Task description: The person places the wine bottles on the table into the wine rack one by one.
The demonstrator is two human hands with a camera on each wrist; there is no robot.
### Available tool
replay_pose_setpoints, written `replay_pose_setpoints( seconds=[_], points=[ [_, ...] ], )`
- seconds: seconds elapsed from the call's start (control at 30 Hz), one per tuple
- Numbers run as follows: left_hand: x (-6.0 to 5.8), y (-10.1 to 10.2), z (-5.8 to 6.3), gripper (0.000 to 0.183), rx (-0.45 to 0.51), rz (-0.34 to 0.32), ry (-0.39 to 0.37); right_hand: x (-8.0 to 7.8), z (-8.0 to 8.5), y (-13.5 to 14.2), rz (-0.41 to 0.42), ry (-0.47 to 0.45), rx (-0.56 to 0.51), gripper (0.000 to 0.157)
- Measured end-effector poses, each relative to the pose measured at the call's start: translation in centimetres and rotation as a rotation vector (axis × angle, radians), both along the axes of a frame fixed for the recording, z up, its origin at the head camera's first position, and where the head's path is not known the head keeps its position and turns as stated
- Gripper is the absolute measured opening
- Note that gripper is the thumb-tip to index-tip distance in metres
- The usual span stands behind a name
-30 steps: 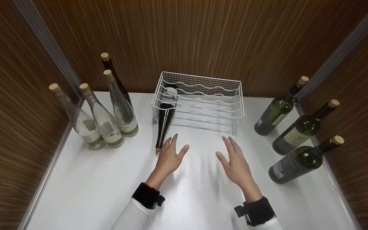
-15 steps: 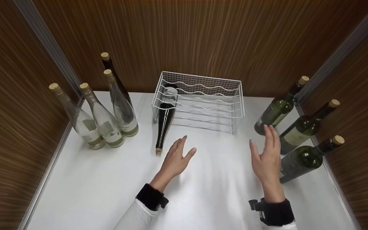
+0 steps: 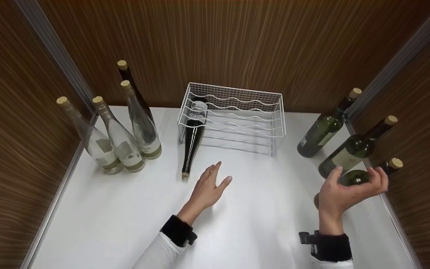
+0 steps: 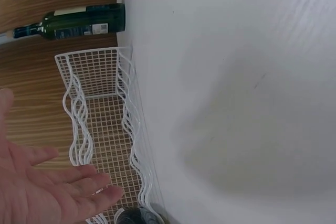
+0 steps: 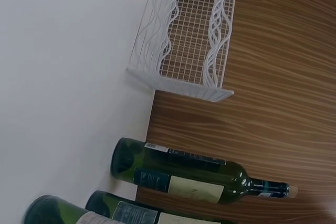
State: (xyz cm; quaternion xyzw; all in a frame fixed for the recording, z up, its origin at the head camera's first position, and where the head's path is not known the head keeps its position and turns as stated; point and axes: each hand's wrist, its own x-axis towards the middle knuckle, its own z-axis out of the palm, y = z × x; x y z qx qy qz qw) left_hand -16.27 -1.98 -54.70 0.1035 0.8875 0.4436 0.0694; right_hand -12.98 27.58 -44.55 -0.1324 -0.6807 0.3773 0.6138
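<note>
My left hand (image 3: 205, 190) hovers over the white table with fingers extended and thumb apart, holding nothing. Just left of it is the corked neck of a dark wine bottle (image 3: 193, 140), which lies in the lower level of a white wire rack (image 3: 237, 130). My right hand (image 3: 340, 194) is at the nearest green wine bottle (image 3: 357, 177), thumb and curved fingers spread apart. It hides much of that upright bottle, whose glass shows between thumb and fingers. In the left wrist view the left palm (image 4: 47, 190) overlaps the rack's wavy wires (image 4: 79, 124).
Two more green bottles (image 3: 321, 132) stand beyond the right hand. On the left are several corked bottles: clear ones (image 3: 127, 151) and a dark one (image 3: 134, 91) behind. Wood-grain walls (image 3: 230, 45) enclose the table (image 3: 237, 224) at the back and sides.
The right hand has moved rightward from mid-table to the nearest green bottle, turning with its fingers to the right. The left hand has shifted slightly right, away from the lying bottle's cork.
</note>
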Motion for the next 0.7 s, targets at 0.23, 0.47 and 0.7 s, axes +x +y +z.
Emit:
replay_pose_setpoints(
  seconds=[0.23,0.47,0.7],
  points=[
    [0.1,0.3,-0.1,0.077,0.036,-0.042,-0.045,-0.7,-2.4,3.6,-0.208,-0.072,-0.16,0.064],
    [0.0,1.1,0.1,0.075,0.056,-0.074,-0.085,-1.2,-4.8,6.3,-0.254,-0.268,-0.427,0.086],
    [-0.2,2.0,0.3,0.074,0.095,-0.103,-0.106,-1.7,-5.7,7.4,-0.156,-0.267,-0.537,0.101]
  ],
)
